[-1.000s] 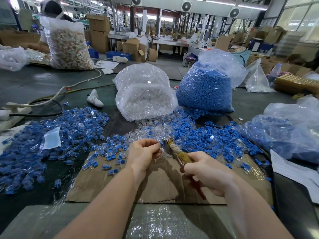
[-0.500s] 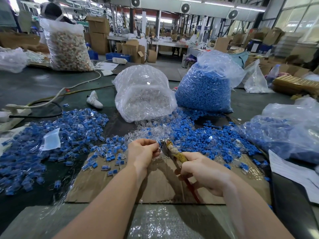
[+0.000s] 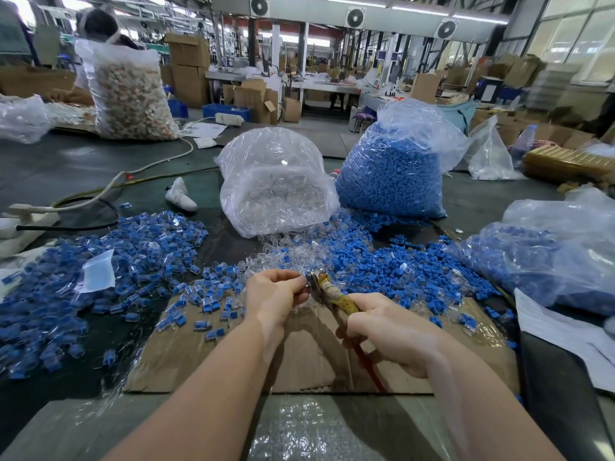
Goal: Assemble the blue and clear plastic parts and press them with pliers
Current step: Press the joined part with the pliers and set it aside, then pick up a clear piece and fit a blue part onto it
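Factory hall: ceiling fans (image 3: 355, 17), stacked cardboard boxes (image 3: 188, 68), right-side windows (image 3: 579, 34).

Light level: bright and even daylight across the hall
Sources: windows (image 3: 579, 38) upper right pour in light, ceiling strip lights (image 3: 422, 9) glow overhead
Overexposure: top-left corner burns out white
Glare: highlights sparkle on the clear bag (image 3: 276, 181) and on the bubble wrap (image 3: 319, 434) at the bottom edge
Shadows: soft dark patches fall on the cardboard sheet (image 3: 206, 354) under both forearms
Distortion: wide-angle bend, roof beams curve, table edges bow outward
Sharpness: centre crisp, right-hand boxes (image 3: 519, 71) smeared, far background soft
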A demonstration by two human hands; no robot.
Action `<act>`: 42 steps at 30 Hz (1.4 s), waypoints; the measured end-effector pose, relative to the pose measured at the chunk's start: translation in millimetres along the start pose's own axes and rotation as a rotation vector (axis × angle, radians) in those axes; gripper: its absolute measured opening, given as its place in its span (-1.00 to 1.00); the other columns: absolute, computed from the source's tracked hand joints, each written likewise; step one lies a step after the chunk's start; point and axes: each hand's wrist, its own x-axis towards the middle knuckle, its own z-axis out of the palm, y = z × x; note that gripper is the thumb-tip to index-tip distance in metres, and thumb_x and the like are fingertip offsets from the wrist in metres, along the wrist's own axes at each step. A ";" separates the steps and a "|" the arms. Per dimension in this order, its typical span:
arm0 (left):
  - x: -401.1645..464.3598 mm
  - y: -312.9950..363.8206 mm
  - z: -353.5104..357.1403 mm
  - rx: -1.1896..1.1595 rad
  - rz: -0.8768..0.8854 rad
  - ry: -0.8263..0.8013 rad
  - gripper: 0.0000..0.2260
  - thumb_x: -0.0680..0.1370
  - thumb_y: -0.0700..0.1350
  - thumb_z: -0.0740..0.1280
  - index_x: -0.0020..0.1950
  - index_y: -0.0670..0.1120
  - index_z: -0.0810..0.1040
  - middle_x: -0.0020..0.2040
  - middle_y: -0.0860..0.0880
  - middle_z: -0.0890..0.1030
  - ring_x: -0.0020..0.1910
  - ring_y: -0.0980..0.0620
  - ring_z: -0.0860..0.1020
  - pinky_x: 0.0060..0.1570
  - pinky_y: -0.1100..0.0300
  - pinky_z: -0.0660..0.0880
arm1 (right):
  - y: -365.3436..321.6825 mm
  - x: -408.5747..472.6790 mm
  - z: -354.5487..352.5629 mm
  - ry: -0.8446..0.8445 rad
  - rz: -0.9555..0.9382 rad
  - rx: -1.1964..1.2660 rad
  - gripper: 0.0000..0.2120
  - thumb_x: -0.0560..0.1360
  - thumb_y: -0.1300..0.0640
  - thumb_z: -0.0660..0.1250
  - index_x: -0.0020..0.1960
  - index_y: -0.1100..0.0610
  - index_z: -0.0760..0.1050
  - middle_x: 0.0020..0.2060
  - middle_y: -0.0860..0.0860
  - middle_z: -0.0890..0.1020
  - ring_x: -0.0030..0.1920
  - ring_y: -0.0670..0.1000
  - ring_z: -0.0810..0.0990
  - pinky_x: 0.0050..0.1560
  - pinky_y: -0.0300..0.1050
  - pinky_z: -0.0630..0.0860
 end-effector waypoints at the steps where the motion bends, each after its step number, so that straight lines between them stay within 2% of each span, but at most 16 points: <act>1: 0.1 -0.8 0.8 -0.007 -0.001 0.000 -0.91 0.46 -0.39 0.36 -0.18 -0.23 0.56 -0.30 -0.14 0.60 -0.48 0.12 0.57 -0.46 0.36 0.51 | 0.2 0.0 1.0 0.019 -0.007 -0.037 -0.86 0.44 0.30 0.15 -0.24 0.10 0.33 -0.28 0.09 0.42 -0.27 0.04 0.39 -0.31 -0.11 0.27; 5: -0.7 -4.6 2.8 -0.006 -0.008 0.006 -0.90 0.46 -0.39 0.36 -0.19 -0.21 0.56 -0.28 -0.14 0.60 -0.47 0.12 0.58 -0.47 0.36 0.49 | 0.4 1.1 4.5 0.059 -0.021 -0.148 -0.83 0.47 0.30 0.13 -0.25 0.09 0.29 -0.36 0.04 0.36 -0.41 -0.01 0.28 -0.41 -0.14 0.18; 9: -3.2 -7.6 3.0 0.006 -0.024 0.008 -0.91 0.46 -0.37 0.36 -0.18 -0.20 0.57 -0.25 -0.16 0.62 -0.46 0.11 0.58 -0.45 0.32 0.51 | 2.2 3.3 4.6 0.070 -0.009 -0.257 -0.75 0.52 0.26 0.10 -0.23 -0.05 0.20 -0.32 -0.05 0.36 -0.43 -0.08 0.36 -0.45 -0.24 0.26; 13: -5.4 -9.1 4.1 -0.003 -0.031 0.023 -0.89 0.46 -0.37 0.36 -0.21 -0.19 0.57 -0.26 -0.16 0.62 -0.43 0.09 0.58 -0.42 0.27 0.54 | 4.1 3.9 5.8 0.065 -0.008 -0.290 -0.70 0.53 0.27 0.10 -0.25 -0.07 0.15 -0.31 -0.08 0.35 -0.42 -0.12 0.32 -0.45 -0.28 0.23; 15: -5.1 -9.3 3.6 -0.018 -0.035 0.034 -0.88 0.47 -0.36 0.36 -0.22 -0.18 0.57 -0.27 -0.15 0.62 -0.42 0.09 0.58 -0.42 0.26 0.53 | 3.6 1.3 5.9 0.051 -0.006 -0.209 -0.73 0.50 0.28 0.13 -0.25 -0.04 0.23 -0.33 -0.01 0.41 -0.43 -0.07 0.35 -0.44 -0.23 0.24; 18: -5.7 -11.1 3.4 -0.035 -0.039 0.037 -0.90 0.47 -0.34 0.37 -0.20 -0.18 0.57 -0.35 -0.12 0.61 -0.45 0.09 0.57 -0.46 0.21 0.53 | 6.2 0.3 7.6 0.066 0.027 0.013 -0.88 0.46 0.29 0.21 -0.10 0.09 0.38 -0.27 0.03 0.49 -0.39 -0.04 0.41 -0.42 -0.21 0.29; 20: -6.2 -12.0 1.6 0.004 -0.011 0.040 -0.92 0.49 -0.31 0.37 -0.17 -0.16 0.56 -0.37 -0.10 0.60 -0.45 0.06 0.55 -0.44 0.16 0.49 | 11.4 5.5 10.5 0.202 0.000 -0.032 -0.87 0.45 0.28 0.23 -0.02 0.13 0.42 -0.23 0.02 0.48 -0.35 -0.06 0.44 -0.36 -0.19 0.36; 22: -5.9 -10.9 -2.9 0.139 0.091 0.072 -0.95 0.51 -0.28 0.35 -0.13 -0.14 0.56 -0.32 -0.11 0.60 -0.39 0.02 0.55 -0.39 0.12 0.49 | 18.8 13.0 10.0 0.422 0.018 -0.340 -0.71 0.48 0.21 0.23 0.20 0.12 0.41 -0.03 0.06 0.48 -0.03 0.02 0.47 -0.03 -0.06 0.47; 24: -4.4 -5.9 -10.2 0.409 0.281 0.146 -0.95 0.51 -0.23 0.35 -0.12 -0.11 0.56 -0.25 -0.04 0.60 -0.30 0.07 0.56 -0.30 0.24 0.49 | 23.5 14.4 5.5 0.577 0.098 -0.578 -0.58 0.52 0.10 0.24 0.36 0.07 0.29 0.15 0.09 0.43 0.22 0.11 0.36 0.22 0.04 0.35; 26: -3.4 0.5 -19.6 0.614 0.435 0.223 -0.94 0.52 -0.21 0.34 -0.09 -0.07 0.57 -0.19 0.04 0.57 -0.23 0.16 0.51 -0.30 0.42 0.35 | 30.7 16.2 -0.1 0.639 0.160 -0.679 -0.55 0.53 0.02 0.24 0.38 0.04 0.25 0.21 0.09 0.40 0.27 0.12 0.32 0.26 0.06 0.29; 28: 0.5 4.2 -30.3 0.733 0.519 0.279 -0.91 0.54 -0.22 0.31 -0.02 -0.10 0.60 -0.12 0.01 0.54 -0.17 0.12 0.47 -0.24 0.40 0.31 | 39.3 18.9 -4.6 0.678 0.189 -0.770 -0.49 0.54 -0.03 0.24 0.43 0.03 0.20 0.26 0.09 0.38 0.30 0.11 0.32 0.27 0.05 0.28; 30: 6.5 5.3 -42.0 0.837 0.562 0.323 -0.86 0.56 -0.23 0.28 0.04 -0.13 0.61 -0.05 -0.03 0.52 -0.09 0.05 0.46 -0.11 0.28 0.35 | 47.8 21.7 -8.3 0.709 0.206 -0.831 -0.45 0.54 -0.08 0.23 0.46 0.04 0.16 0.29 0.09 0.36 0.31 0.10 0.31 0.28 0.04 0.27; 33: 16.5 4.8 -57.3 0.965 0.562 0.353 -0.82 0.57 -0.26 0.24 0.08 -0.16 0.61 0.05 -0.12 0.54 0.05 -0.08 0.46 0.01 0.15 0.37 | 57.9 24.9 -13.6 0.736 0.234 -0.873 -0.42 0.54 -0.14 0.20 0.47 0.05 0.14 0.32 0.10 0.35 0.33 0.11 0.29 0.29 0.04 0.26; 35: 21.6 2.7 -64.9 1.039 0.535 0.367 -0.81 0.57 -0.27 0.23 0.09 -0.16 0.61 0.07 -0.14 0.54 0.09 -0.12 0.43 0.01 0.12 0.34 | 62.9 26.8 -16.1 0.757 0.242 -0.900 -0.42 0.54 -0.17 0.19 0.47 0.05 0.14 0.32 0.10 0.36 0.33 0.11 0.30 0.29 0.03 0.27; 38: 24.2 -1.1 -71.4 1.125 0.490 0.376 -0.78 0.57 -0.30 0.23 0.10 -0.14 0.62 0.07 -0.13 0.53 0.10 -0.11 0.39 0.00 0.12 0.32 | 66.9 29.2 -16.1 0.779 0.248 -0.942 -0.41 0.54 -0.20 0.15 0.47 0.06 0.15 0.30 0.10 0.38 0.31 0.10 0.33 0.27 0.01 0.30; 42: 22.1 -2.1 -69.1 1.216 0.487 0.423 -0.77 0.56 -0.22 0.25 0.15 -0.05 0.59 0.10 -0.06 0.50 0.12 -0.07 0.33 0.14 0.07 0.27 | 71.0 33.0 -12.8 0.814 0.237 -0.965 -0.40 0.55 -0.24 0.09 0.47 0.05 0.14 0.29 0.09 0.40 0.29 0.10 0.34 0.25 0.00 0.31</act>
